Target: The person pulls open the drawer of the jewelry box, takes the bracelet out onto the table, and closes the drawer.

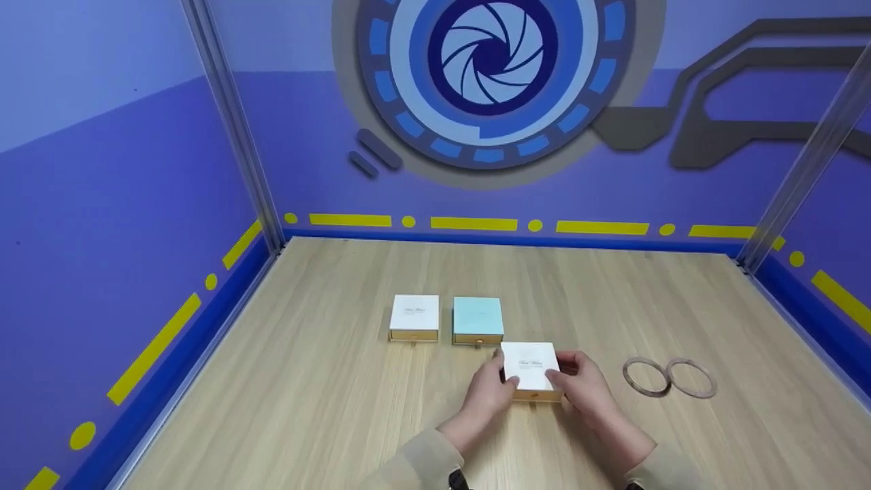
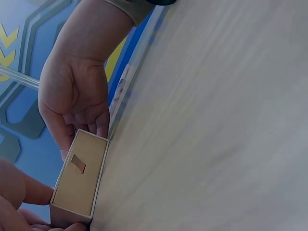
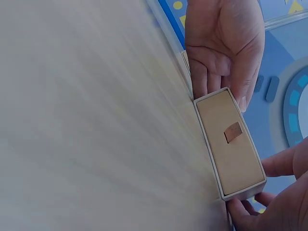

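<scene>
A white-topped drawer box (image 1: 529, 366) stands near the front middle of the table, between both hands. My left hand (image 1: 488, 389) grips its left side, the thumb at the top's front edge. On the right side my right hand (image 1: 586, 389) holds it, thumb on the top near the edge. The right wrist view shows the box's tan drawer front (image 3: 226, 144) with a small ribbon pull tab (image 3: 234, 131); the drawer is pushed in. Behind the held box are a light-blue drawer box (image 1: 478, 316) and another white drawer box (image 1: 414, 313), side by side.
Two thin bangles, a dark one (image 1: 627, 378) and a paler pinkish one (image 1: 712, 385), lie touching on the wood-grain table (image 1: 306, 408), right of my right hand. Blue printed walls (image 1: 136, 224) and metal corner posts (image 1: 235, 129) bound the table.
</scene>
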The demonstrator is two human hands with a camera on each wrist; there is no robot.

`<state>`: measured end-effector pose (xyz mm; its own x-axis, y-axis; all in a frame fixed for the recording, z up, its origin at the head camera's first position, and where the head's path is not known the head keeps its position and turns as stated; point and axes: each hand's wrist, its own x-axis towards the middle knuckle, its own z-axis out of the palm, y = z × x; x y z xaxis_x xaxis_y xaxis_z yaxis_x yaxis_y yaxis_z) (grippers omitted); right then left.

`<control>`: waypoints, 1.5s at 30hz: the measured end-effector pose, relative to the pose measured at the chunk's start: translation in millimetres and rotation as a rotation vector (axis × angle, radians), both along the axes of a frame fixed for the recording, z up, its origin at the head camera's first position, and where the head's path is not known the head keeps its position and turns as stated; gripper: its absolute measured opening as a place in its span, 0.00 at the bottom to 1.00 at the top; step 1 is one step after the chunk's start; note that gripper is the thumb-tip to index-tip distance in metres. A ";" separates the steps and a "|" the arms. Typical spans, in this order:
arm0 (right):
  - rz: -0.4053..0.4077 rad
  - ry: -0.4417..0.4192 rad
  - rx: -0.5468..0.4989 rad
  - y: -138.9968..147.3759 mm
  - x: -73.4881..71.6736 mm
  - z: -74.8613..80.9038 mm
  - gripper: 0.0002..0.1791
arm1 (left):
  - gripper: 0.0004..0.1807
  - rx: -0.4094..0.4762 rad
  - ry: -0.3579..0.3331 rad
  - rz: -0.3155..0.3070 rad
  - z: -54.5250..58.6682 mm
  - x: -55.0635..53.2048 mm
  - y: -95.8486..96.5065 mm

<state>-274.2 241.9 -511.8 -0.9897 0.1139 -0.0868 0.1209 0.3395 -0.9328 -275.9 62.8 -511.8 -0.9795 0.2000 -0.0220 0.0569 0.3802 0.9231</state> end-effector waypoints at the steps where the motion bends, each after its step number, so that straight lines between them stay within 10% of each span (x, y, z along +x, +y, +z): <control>1: 0.003 0.004 -0.002 -1.4 0.8 0.0 0.25 | 0.34 -0.005 -0.002 -0.003 0.6 0.7 -1.8; 23: 0.008 -0.098 0.016 -22.1 12.7 4.4 0.25 | 0.35 -0.044 -0.037 -0.049 4.8 21.4 -34.7; 45: 0.043 -0.038 0.017 -18.4 10.3 0.4 0.23 | 0.43 -0.030 -0.031 -0.039 3.4 13.1 -41.7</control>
<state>-263.9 223.5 -511.4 -0.9898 0.0734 -0.1223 0.1407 0.3613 -0.9218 -262.8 21.1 -508.3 -0.9697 0.2369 -0.0589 0.0437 0.4059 0.9129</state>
